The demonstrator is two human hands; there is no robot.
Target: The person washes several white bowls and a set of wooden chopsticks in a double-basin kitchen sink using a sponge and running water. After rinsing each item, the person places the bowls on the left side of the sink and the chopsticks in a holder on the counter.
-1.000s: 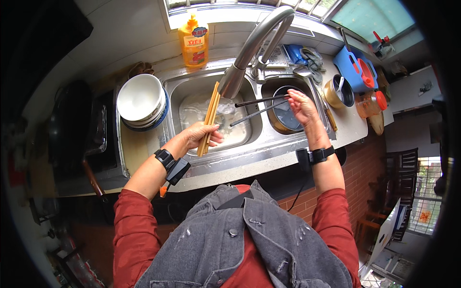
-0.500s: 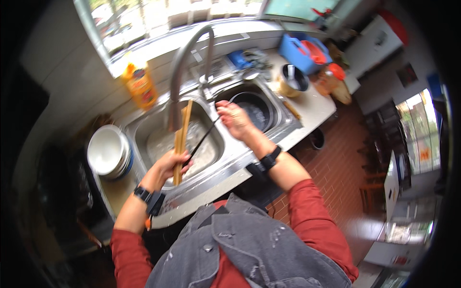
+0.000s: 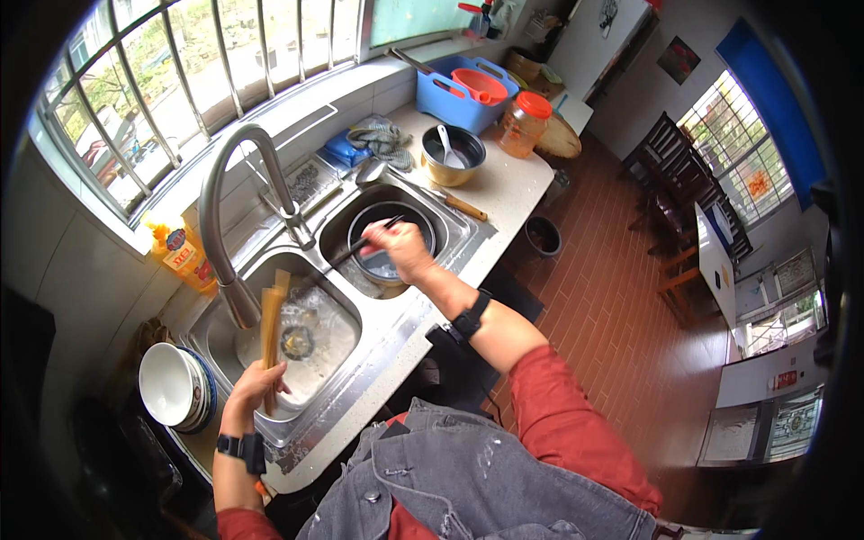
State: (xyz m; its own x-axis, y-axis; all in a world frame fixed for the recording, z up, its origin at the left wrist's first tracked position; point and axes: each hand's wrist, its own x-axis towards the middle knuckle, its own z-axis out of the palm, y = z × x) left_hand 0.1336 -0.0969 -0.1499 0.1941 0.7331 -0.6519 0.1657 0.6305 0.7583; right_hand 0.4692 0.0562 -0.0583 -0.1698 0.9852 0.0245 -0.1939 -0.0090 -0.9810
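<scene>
My left hand (image 3: 256,383) is closed round a bundle of light wooden chopsticks (image 3: 271,326), which stands nearly upright over the left sink basin (image 3: 335,337). Between the fingers of my right hand (image 3: 401,252) is a thin black chopstick (image 3: 346,256), slanting across the divider between the basins. That hand is above the right basin, where a round dark pot (image 3: 427,236) sits, partly covered by the hand. A curved steel faucet (image 3: 211,202) arches over the left basin, its spout close to the top of the wooden bundle.
Stacked white bowls (image 3: 167,385) stand left of the sink, a yellow bottle (image 3: 183,254) behind it. On the right counter are a knife with a wooden handle (image 3: 466,208), a gold pot (image 3: 456,169), an orange-lidded jar (image 3: 522,126) and a blue basket (image 3: 450,101).
My right hand has drawn the black chopstick away from my left hand, over toward the right basin. The wooden bundle stays in my left hand. The whole view has shifted and turned.
</scene>
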